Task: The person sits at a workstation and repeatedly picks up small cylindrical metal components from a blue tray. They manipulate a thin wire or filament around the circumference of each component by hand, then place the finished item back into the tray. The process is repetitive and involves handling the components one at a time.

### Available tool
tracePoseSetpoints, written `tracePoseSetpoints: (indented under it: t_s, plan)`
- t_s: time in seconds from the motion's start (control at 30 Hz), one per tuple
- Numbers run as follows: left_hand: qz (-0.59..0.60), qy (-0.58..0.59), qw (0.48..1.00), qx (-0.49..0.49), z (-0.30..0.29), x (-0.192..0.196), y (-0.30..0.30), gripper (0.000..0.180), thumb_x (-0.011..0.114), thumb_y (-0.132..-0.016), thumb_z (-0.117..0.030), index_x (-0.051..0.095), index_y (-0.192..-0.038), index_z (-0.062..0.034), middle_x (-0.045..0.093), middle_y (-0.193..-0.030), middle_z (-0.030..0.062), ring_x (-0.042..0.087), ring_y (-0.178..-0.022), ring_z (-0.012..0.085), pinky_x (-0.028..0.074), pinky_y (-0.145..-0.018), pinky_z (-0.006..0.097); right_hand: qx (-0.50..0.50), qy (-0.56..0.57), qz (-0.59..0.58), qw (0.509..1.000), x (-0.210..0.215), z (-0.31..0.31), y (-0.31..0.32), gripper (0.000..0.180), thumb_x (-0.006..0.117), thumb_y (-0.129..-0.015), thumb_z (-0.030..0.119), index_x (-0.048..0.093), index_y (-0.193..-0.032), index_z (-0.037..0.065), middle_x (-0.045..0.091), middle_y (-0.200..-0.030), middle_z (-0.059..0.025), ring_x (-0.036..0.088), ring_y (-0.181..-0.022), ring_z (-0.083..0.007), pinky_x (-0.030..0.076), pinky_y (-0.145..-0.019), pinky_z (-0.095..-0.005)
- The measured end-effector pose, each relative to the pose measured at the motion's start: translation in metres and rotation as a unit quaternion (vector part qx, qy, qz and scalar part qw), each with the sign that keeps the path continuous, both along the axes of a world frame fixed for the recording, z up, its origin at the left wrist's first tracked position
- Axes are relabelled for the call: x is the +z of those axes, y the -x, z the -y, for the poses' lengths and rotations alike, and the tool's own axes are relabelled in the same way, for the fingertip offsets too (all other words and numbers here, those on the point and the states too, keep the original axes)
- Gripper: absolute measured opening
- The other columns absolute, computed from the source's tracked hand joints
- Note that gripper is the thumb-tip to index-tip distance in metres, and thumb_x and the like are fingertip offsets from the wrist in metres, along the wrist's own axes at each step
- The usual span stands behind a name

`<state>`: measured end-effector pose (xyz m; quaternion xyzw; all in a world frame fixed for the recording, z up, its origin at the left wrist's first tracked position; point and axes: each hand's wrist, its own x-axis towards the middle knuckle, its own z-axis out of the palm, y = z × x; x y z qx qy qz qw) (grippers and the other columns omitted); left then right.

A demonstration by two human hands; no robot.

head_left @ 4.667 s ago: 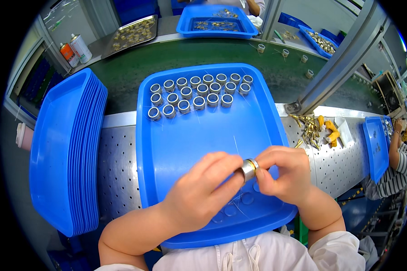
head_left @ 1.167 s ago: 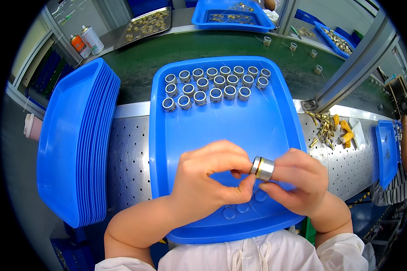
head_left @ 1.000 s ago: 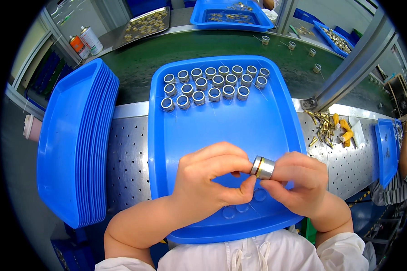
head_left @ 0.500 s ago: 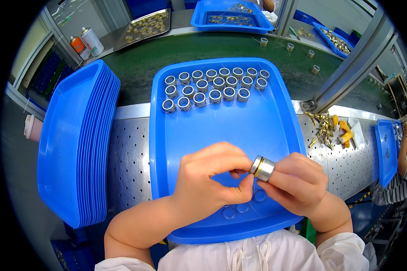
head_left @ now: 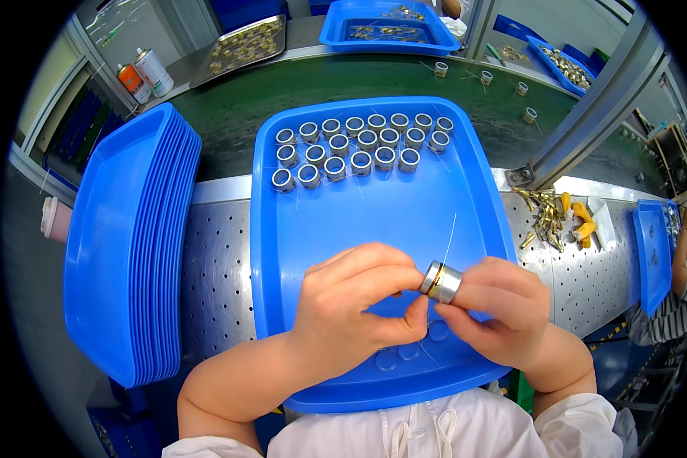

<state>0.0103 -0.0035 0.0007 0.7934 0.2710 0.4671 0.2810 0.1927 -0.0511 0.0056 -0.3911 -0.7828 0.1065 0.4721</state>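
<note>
Both hands pinch-closed on one metal ring point(head_left: 440, 281) over blue tray point(head_left: 466, 229): left hand point(head_left: 355, 313) fingertips at its rim, right hand point(head_left: 496, 309) gripping body. Seemingly mid thread-fitting; next likely needs steady pinch, then place beside ring rows point(head_left: 359, 149).

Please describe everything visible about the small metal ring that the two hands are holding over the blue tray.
The small silver-coloured metal ring is a short hollow cylinder with a brass-coloured band around its middle. It looks like shiny machined metal. It is held tilted above the near half of the blue plastic tray, not resting on it. The right hand grips it with the fingertips, and the left hand touches its left end with thumb and finger. A thin pale thread seems to rise from it.
</note>
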Motion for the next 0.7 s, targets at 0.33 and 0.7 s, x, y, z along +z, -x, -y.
tracePoseSetpoints:
  t_s: [0.33,0.7]
  plan:
    - [0.008,-0.047,0.999,-0.009,-0.0016,0.0008,0.0018,0.026,0.072,-0.053,0.002,0.065,-0.077,-0.0037,0.063,-0.075,0.0092,0.061,-0.061,0.0175,0.049,-0.053,0.024,0.009,-0.061,0.035,0.997,0.0018,-0.0013,0.0012,0.023,0.077,-0.06,0.0,0.065,-0.08,0.0,0.058,-0.072,-0.0072,0.054,-0.053,-0.0178,0.042,-0.044,-0.0261]
    - [0.001,-0.005,1.0,-0.011,0.0009,0.0045,0.0035,0.023,0.072,-0.056,0.0,0.063,-0.076,-0.0051,0.062,-0.076,0.0068,0.06,-0.062,0.0201,0.049,-0.053,0.028,0.012,-0.099,0.072,0.992,-0.0019,-0.0028,0.0002,0.023,0.076,-0.06,0.0,0.065,-0.08,0.0,0.058,-0.073,-0.0079,0.052,-0.052,-0.0179,0.041,-0.043,-0.0254]
